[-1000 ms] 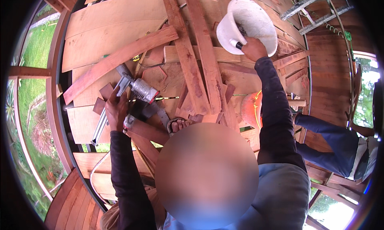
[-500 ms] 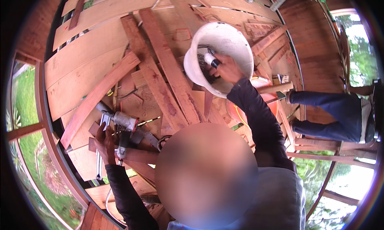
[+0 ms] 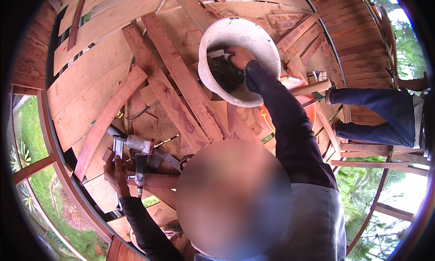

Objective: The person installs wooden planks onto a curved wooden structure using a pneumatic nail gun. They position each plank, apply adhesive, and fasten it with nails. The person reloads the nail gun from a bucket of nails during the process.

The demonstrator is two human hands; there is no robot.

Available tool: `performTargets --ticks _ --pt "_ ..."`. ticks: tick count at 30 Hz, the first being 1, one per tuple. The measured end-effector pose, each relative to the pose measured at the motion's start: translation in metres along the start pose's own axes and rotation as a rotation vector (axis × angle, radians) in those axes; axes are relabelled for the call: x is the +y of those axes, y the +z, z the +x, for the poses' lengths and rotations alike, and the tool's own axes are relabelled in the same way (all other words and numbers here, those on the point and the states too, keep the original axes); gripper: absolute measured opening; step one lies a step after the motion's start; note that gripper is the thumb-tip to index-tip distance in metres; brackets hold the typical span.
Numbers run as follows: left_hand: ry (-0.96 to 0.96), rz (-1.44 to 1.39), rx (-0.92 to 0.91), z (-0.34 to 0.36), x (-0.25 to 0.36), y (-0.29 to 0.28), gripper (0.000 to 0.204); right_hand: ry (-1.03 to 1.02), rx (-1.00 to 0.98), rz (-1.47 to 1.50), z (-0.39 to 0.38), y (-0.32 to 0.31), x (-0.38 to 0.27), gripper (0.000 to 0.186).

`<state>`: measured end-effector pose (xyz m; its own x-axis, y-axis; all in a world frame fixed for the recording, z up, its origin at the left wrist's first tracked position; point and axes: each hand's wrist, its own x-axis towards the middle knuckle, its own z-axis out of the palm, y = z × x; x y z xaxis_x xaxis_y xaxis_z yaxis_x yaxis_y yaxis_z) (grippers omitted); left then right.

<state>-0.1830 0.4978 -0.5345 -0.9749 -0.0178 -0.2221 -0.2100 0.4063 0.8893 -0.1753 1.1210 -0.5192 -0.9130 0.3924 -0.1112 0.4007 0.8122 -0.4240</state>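
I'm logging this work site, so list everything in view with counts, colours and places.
Nail gun: one, silver and black, lower left
Bucket: one, white, upper middle
Loose contents: uncounted, dark, inside the bucket
Long planks: two, reddish-brown, side by side, middle
Shorter plank: one, reddish-brown, left
Offcuts: several, brown, upper right
Orange container: one, partly hidden behind the right arm
Floorboards: several, tan, underneath
Grass: one stretch, green, outside left
Another person's trousers: one pair, dark blue, right
Left hand: one, dark-sleeved, on the nail gun
Right hand: one, dark-sleeved, inside the bucket
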Motion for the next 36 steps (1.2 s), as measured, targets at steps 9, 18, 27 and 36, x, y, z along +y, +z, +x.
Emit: performTargets --ticks 9,18,27,36 --pt "-0.035 -0.078 -0.023 -0.003 0.022 0.003 0.035 0.026 -0.179 -0.051 -0.012 -0.002 -0.002 0.036" --pt "-0.033 -0.029 -0.053 0.001 0.014 0.005 0.034 -0.193 -0.238 0.101 -0.027 -0.002 -0.024 0.049" --pt "0.003 -0.005 -0.036 0.002 0.008 -0.002 0.034 -0.099 -0.191 0.11 -0.043 -0.01 -0.021 0.051" --pt "-0.008 -0.03 -0.041 0.002 0.018 0.003 0.034 0.331 -0.017 0.939 -0.044 -0.028 0.003 0.03"
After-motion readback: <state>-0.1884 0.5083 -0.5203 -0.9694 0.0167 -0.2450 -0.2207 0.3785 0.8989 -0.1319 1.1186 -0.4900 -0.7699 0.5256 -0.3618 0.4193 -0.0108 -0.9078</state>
